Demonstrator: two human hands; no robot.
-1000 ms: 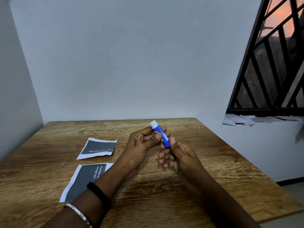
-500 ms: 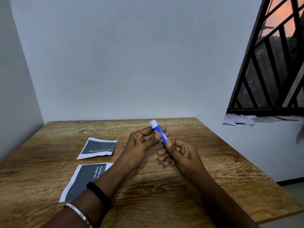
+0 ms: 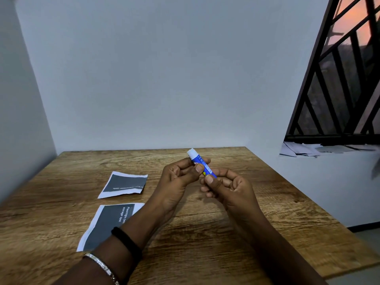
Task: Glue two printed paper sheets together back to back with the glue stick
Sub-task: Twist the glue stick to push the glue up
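A blue glue stick (image 3: 202, 163) with a white end pointing up and away is held above the table's middle. My left hand (image 3: 178, 177) pinches its upper part between thumb and fingers. My right hand (image 3: 226, 188) grips its lower end, which is hidden in the fingers. Two printed sheets lie flat on the table to the left, dark printed side up: a smaller far sheet (image 3: 124, 185) and a nearer sheet (image 3: 109, 223), partly covered by my left forearm.
The wooden table (image 3: 267, 212) stands against a white wall, with its right edge open to the floor. A barred window (image 3: 339, 89) is at the right, with loose papers (image 3: 304, 150) on its sill.
My right hand has slid up along the lower end of the glue stick and closed around it. The left hand and the sheets have stayed in place.
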